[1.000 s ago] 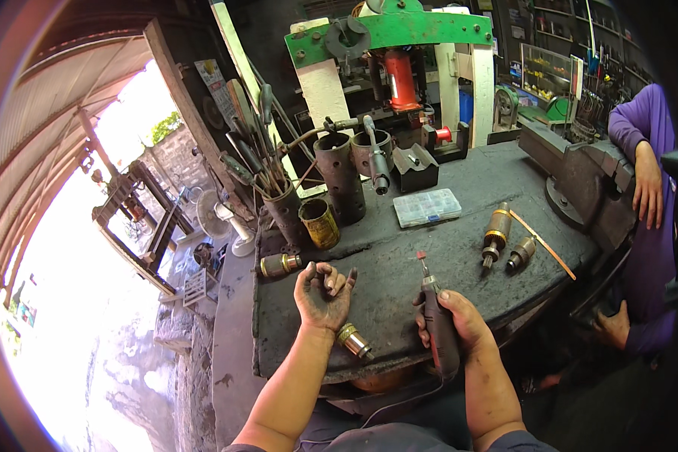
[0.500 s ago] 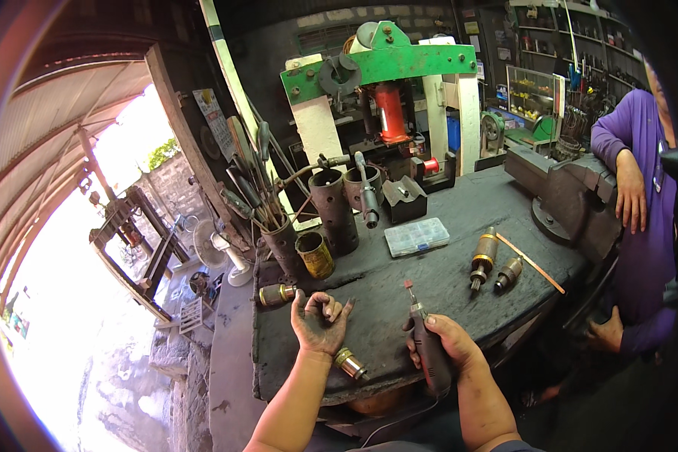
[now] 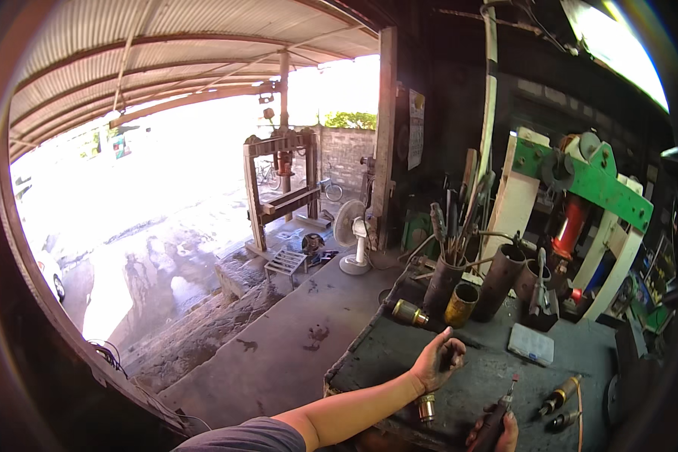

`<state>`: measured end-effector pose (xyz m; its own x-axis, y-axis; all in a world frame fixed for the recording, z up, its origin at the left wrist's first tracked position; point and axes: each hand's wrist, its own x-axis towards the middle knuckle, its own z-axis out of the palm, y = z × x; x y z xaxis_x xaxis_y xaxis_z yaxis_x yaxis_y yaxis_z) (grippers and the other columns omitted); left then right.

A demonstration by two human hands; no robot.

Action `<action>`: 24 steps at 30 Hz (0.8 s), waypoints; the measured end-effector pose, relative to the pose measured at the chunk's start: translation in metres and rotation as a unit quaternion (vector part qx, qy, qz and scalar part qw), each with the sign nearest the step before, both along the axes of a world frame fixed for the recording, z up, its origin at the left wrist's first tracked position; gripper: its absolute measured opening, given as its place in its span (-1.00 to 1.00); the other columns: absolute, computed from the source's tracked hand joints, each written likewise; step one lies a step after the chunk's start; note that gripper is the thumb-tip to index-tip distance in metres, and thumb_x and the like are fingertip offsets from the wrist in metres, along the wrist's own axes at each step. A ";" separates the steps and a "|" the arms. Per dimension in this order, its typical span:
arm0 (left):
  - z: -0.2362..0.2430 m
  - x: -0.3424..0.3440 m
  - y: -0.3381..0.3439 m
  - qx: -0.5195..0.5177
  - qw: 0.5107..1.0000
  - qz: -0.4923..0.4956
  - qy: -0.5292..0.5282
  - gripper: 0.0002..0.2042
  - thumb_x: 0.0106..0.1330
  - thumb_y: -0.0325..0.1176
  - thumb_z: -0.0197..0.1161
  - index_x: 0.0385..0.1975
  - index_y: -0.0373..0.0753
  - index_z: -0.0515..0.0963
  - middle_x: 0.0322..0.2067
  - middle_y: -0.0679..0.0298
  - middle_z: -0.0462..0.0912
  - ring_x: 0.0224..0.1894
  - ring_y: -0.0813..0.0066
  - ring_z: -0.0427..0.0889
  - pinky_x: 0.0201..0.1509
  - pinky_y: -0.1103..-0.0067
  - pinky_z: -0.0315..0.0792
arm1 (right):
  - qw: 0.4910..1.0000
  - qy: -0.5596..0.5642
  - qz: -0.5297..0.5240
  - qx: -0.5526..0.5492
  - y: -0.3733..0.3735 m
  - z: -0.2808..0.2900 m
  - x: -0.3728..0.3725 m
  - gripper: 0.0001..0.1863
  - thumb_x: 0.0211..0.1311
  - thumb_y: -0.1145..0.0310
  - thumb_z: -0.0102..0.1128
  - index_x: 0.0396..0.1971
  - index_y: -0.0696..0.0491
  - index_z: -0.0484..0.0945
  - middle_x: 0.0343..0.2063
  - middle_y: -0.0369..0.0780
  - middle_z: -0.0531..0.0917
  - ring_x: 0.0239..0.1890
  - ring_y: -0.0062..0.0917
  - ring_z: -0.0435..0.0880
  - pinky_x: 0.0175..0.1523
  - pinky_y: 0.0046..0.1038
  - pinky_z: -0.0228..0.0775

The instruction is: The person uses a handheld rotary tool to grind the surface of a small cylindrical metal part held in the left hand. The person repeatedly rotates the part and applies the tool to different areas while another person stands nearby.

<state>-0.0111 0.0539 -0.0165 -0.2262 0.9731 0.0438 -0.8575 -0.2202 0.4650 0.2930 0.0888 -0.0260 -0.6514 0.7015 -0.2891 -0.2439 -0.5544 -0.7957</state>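
A dark handheld rotary tool [image 3: 492, 423] with a small reddish tip is gripped in my right hand [image 3: 509, 433], low on the dark workbench [image 3: 384, 369]. My left hand [image 3: 438, 361] hovers above the bench, palm turned up and fingers loosely curled, with nothing seen in it. Just below my left wrist lies a short cylindrical metal part [image 3: 426, 407]. A similar brass-coloured cylinder [image 3: 410, 312] rests at the bench's far left corner. Two more cylindrical metal parts, a longer one [image 3: 560, 396] and a shorter one [image 3: 564, 421], lie right of the tool beside a thin copper-coloured strip [image 3: 580, 414].
Metal tubes stand at the bench's back, one full of hand tools [image 3: 443, 280], one a yellow can [image 3: 462, 303]. A clear compartment box [image 3: 531, 344] lies before them. Behind rises a green-beamed press [image 3: 587, 181]. A white fan [image 3: 354, 241] stands on the floor at left.
The view has swung left, so the bench now sits lower right and the yard fills the left. The purple-sleeved person is out of view. My right hand still holds the rotary tool.
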 end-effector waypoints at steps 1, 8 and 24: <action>-0.002 -0.001 0.001 0.007 1.000 -0.002 0.003 -0.37 0.71 0.29 0.21 -0.23 -0.29 0.71 -0.48 0.30 0.52 -0.39 0.40 0.49 0.05 0.48 0.45 | 1.000 -0.008 -0.008 -0.007 -0.002 0.004 0.001 -0.33 0.61 -0.32 0.19 0.25 0.01 0.67 -0.26 -0.16 0.77 -0.37 -0.24 0.74 -0.26 -0.17 0.66; -0.008 0.001 0.001 0.032 0.999 -0.005 0.007 -0.38 0.69 0.30 0.24 -0.23 -0.27 0.70 -0.46 0.31 0.50 -0.37 0.45 0.47 0.01 0.49 0.40 | 1.000 -0.007 -0.015 -0.024 -0.006 0.007 0.001 -0.34 0.59 -0.33 0.22 0.19 0.01 0.69 -0.27 -0.17 0.77 -0.37 -0.25 0.73 -0.26 -0.19 0.66; -0.004 0.002 -0.001 0.024 1.000 0.003 0.012 -0.36 0.70 0.30 0.22 -0.24 -0.29 0.72 -0.48 0.31 0.48 -0.35 0.43 0.45 -0.04 0.50 0.36 | 1.000 -0.004 -0.008 -0.007 0.004 -0.012 0.004 -0.29 0.57 -0.35 0.23 0.24 0.02 0.67 -0.24 -0.15 0.78 -0.34 -0.23 0.76 -0.22 -0.17 0.70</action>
